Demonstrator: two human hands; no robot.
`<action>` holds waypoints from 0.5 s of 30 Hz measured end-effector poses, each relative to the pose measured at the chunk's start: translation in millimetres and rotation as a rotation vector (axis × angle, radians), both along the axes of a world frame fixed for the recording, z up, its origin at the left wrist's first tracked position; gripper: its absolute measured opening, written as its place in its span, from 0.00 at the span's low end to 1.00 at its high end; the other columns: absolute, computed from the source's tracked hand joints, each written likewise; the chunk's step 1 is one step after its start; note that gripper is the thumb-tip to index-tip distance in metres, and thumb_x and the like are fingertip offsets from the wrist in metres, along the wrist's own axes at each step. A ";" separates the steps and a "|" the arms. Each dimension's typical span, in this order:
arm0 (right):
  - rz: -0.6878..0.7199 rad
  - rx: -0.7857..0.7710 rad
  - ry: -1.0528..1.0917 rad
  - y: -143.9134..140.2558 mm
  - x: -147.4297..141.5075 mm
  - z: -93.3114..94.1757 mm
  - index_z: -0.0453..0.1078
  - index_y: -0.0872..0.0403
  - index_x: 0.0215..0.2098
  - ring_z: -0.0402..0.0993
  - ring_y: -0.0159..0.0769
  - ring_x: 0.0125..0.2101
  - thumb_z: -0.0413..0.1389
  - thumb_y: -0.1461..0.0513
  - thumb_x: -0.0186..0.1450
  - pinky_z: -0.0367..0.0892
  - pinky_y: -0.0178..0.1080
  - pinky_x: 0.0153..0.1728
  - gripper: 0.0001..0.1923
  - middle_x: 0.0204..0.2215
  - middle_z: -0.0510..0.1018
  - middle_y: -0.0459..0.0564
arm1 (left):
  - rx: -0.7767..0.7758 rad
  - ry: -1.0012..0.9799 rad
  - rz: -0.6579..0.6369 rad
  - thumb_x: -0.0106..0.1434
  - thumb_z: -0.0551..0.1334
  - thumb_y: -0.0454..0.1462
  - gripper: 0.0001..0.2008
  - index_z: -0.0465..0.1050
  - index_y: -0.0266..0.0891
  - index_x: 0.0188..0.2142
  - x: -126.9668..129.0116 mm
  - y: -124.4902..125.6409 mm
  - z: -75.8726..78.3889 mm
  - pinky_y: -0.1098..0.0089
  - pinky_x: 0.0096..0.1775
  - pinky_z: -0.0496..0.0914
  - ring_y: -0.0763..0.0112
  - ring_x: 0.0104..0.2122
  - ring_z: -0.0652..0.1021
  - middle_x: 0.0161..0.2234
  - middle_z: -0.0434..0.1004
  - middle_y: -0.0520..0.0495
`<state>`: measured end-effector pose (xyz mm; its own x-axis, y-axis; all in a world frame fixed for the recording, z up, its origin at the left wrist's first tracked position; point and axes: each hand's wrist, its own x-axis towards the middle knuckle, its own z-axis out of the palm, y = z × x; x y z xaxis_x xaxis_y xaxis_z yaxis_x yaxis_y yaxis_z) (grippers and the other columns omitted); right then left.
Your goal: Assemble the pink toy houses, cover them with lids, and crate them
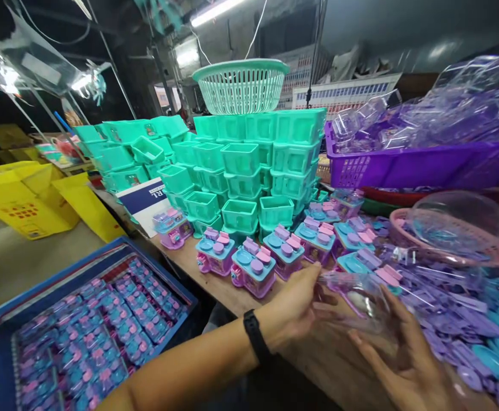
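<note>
A clear plastic cover (360, 291) is between my hands above the front of the wooden table. My left hand (298, 302), with a black band on its wrist, grips the cover's left side; some of its fingers are hidden behind the plastic. Around the cover's right end curl the fingers and thumb of my right hand (412, 354). Just beyond my hands stand several small toy kitchen units with purple bases and blue tops, one of them a toy unit (253, 265) close to the table edge. Part of a blue top with pink pieces (388, 275) shows behind the cover.
Stacked green plastic bins (240, 162) rise at the back, topped by a green basket (243, 85). Clear covers fill a purple crate (403, 165) at right, above loose purple parts (437, 308). A blue tray (189, 297) of packed toys lies left, near yellow boxes (27, 200).
</note>
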<state>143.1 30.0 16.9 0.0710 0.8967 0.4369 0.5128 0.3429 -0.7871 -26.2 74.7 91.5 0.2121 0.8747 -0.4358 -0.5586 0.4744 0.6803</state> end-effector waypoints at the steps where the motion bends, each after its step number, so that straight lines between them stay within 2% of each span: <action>1: 0.025 -0.001 -0.004 -1.3 -3.8 1.3 0.56 0.46 0.71 0.71 0.52 0.60 0.61 0.45 0.64 0.69 0.51 0.60 0.41 0.63 0.70 0.54 | -0.020 0.001 0.012 0.70 0.60 0.43 0.11 0.72 0.36 0.39 -8.9 -4.6 -2.5 0.68 0.28 0.75 0.73 0.23 0.74 0.31 0.74 0.50; 3: 0.055 0.008 -0.033 -3.1 -9.6 4.9 0.59 0.46 0.69 0.70 0.53 0.60 0.61 0.45 0.63 0.66 0.54 0.63 0.39 0.62 0.72 0.53 | -0.045 -0.001 0.020 0.71 0.59 0.43 0.11 0.71 0.37 0.40 -24.5 -12.7 -7.5 0.66 0.29 0.76 0.72 0.22 0.75 0.27 0.72 0.53; 5: 0.058 0.018 -0.087 -5.6 -15.9 11.4 0.60 0.45 0.68 0.68 0.55 0.62 0.60 0.43 0.63 0.62 0.59 0.65 0.39 0.63 0.71 0.53 | -0.052 -0.020 -0.001 0.68 0.63 0.47 0.14 0.69 0.38 0.39 -37.5 -20.2 -12.8 0.66 0.29 0.76 0.70 0.21 0.76 0.23 0.68 0.56; 7: 0.058 0.040 -0.148 -9.7 -24.5 19.1 0.59 0.44 0.69 0.68 0.57 0.62 0.59 0.42 0.63 0.62 0.61 0.64 0.40 0.64 0.70 0.53 | -0.004 -0.035 -0.019 0.58 0.70 0.54 0.24 0.69 0.38 0.38 -47.8 -27.8 -17.9 0.68 0.28 0.75 0.69 0.22 0.77 0.23 0.68 0.56; 10: 0.028 0.172 -0.317 -17.7 -43.3 25.1 0.52 0.41 0.73 0.65 0.61 0.64 0.60 0.42 0.63 0.63 0.64 0.63 0.44 0.69 0.63 0.53 | 0.117 -0.012 0.028 0.45 0.75 0.62 0.35 0.68 0.37 0.37 -58.1 -40.7 -24.3 0.71 0.28 0.74 0.73 0.23 0.76 0.29 0.73 0.53; 13: -0.016 0.264 -0.495 -24.3 -65.8 18.2 0.43 0.39 0.75 0.59 0.66 0.66 0.61 0.42 0.62 0.58 0.71 0.62 0.51 0.72 0.55 0.56 | 0.142 0.023 0.085 0.47 0.73 0.64 0.36 0.65 0.39 0.37 -62.7 -54.5 -31.6 0.72 0.32 0.73 0.74 0.26 0.76 0.31 0.75 0.52; 15: -0.044 0.275 -0.514 -28.1 -79.1 8.9 0.40 0.42 0.76 0.60 0.69 0.64 0.62 0.40 0.61 0.61 0.73 0.59 0.54 0.70 0.57 0.60 | 0.144 0.043 0.115 0.49 0.71 0.64 0.35 0.64 0.39 0.36 -63.5 -63.2 -39.0 0.71 0.34 0.72 0.74 0.28 0.76 0.32 0.74 0.52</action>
<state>64.0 1.9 25.8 -0.1775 0.7465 0.6413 0.8237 0.4692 -0.3183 -89.7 11.4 52.5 0.0913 0.9460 -0.3110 -0.5723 0.3054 0.7611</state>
